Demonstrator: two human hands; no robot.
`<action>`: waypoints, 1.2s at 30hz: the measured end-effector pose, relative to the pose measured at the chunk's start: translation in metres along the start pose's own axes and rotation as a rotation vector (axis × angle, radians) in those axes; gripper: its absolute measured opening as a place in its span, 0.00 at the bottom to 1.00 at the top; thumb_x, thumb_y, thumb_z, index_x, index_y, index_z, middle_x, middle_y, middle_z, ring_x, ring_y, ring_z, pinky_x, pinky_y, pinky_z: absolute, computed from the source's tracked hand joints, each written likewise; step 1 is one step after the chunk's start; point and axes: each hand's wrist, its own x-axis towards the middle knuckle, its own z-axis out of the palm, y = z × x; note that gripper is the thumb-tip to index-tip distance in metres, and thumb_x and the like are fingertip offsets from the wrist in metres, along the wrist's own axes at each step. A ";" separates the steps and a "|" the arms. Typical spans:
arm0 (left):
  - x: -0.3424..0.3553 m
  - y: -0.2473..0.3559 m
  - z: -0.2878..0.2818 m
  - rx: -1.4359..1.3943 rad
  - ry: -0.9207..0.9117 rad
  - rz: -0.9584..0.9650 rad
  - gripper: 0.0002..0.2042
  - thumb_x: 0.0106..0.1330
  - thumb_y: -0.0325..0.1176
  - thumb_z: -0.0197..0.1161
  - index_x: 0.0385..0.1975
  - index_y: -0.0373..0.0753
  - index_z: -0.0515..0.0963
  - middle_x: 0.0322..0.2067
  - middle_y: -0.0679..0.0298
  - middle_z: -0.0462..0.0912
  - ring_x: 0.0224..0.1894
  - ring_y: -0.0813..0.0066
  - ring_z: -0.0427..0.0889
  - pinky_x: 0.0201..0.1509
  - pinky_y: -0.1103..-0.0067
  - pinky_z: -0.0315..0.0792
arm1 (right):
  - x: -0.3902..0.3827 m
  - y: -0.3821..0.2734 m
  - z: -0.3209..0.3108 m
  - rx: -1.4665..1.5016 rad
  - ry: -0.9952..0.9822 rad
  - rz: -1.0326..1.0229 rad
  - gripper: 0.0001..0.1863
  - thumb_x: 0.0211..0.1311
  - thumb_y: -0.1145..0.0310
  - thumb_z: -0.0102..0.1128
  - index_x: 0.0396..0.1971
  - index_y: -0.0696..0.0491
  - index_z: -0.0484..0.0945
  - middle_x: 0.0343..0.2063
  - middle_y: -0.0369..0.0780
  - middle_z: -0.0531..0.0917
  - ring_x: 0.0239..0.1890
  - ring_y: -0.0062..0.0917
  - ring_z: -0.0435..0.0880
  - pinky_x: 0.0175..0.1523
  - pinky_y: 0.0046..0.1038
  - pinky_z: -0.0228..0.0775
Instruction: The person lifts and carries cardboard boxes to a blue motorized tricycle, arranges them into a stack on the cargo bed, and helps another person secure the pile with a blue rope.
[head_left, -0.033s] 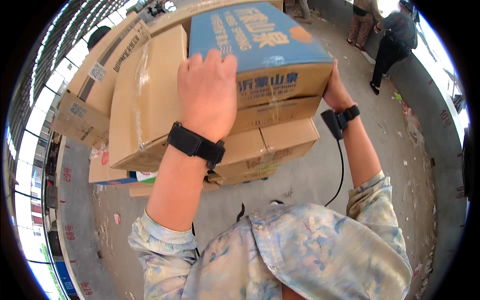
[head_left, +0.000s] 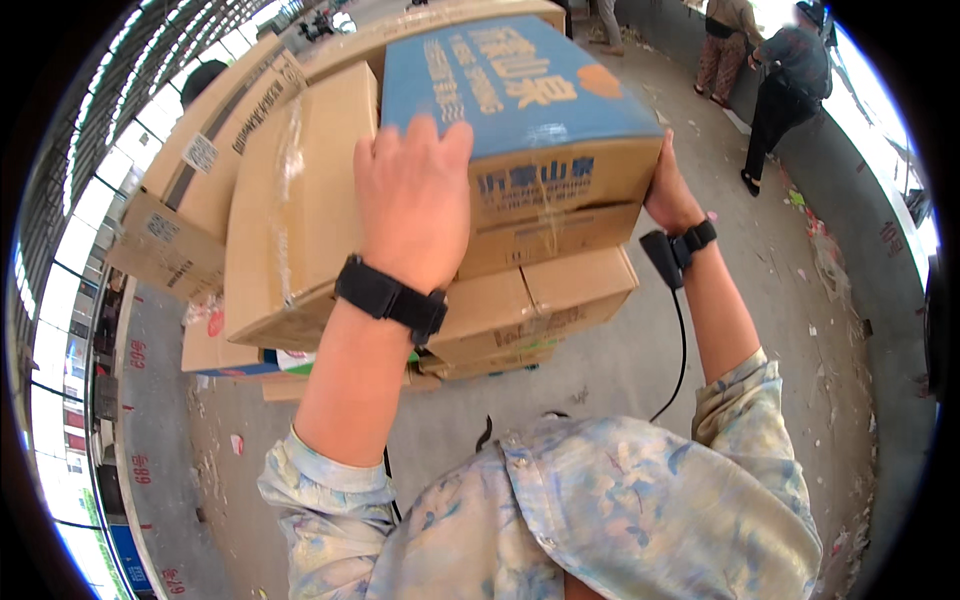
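A cardboard box with a blue printed top (head_left: 560,100) lies on a stack of boxes in front of me. My left hand (head_left: 412,200) is closed at its near left edge, knuckles up and fingertips hidden; their outline is slightly blurred. Against its right side my right hand (head_left: 672,190) is pressed, fingers wrapped behind the corner and partly out of sight. Under it sits a plain brown box (head_left: 570,295). To the left, a taped brown box (head_left: 300,190) leans tilted beside the blue-topped one. Each wrist wears a black strap.
More cartons (head_left: 165,245) pile up at the left and behind. Two people (head_left: 785,90) stand at the far right near a low grey wall (head_left: 850,200). Litter (head_left: 825,245) lies along that wall. A black cable (head_left: 682,350) hangs from my right wrist.
The boxes appear slightly lower in the view, the blue-topped one included. Both hands keep their places on it.
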 end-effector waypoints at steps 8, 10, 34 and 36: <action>-0.001 -0.004 -0.001 0.027 -0.036 -0.003 0.32 0.50 0.38 0.69 0.57 0.44 0.66 0.39 0.55 0.76 0.40 0.56 0.74 0.49 0.67 0.65 | -0.014 0.004 0.006 0.088 0.049 0.059 0.38 0.67 0.38 0.27 0.64 0.54 0.57 0.62 0.38 0.63 0.64 0.25 0.60 0.66 0.27 0.51; 0.003 -0.003 -0.010 -0.167 -0.043 0.021 0.32 0.50 0.38 0.68 0.57 0.43 0.66 0.41 0.54 0.77 0.41 0.56 0.75 0.49 0.68 0.66 | -0.019 0.003 0.005 0.073 -0.004 0.047 0.41 0.65 0.36 0.25 0.65 0.54 0.54 0.64 0.38 0.60 0.66 0.26 0.57 0.68 0.29 0.48; -0.049 -0.002 -0.046 -0.228 -0.088 0.004 0.29 0.53 0.46 0.66 0.55 0.40 0.69 0.53 0.43 0.68 0.49 0.46 0.71 0.61 0.60 0.57 | -0.065 0.034 -0.017 0.176 0.157 0.198 0.26 0.65 0.54 0.51 0.57 0.54 0.65 0.53 0.38 0.73 0.52 0.25 0.74 0.54 0.29 0.69; -0.061 0.000 -0.051 -0.200 -0.053 0.015 0.30 0.52 0.47 0.66 0.55 0.40 0.69 0.53 0.43 0.67 0.53 0.42 0.68 0.64 0.59 0.54 | -0.074 0.036 -0.022 0.165 0.153 0.166 0.25 0.65 0.57 0.52 0.57 0.55 0.66 0.52 0.39 0.74 0.51 0.25 0.75 0.52 0.28 0.70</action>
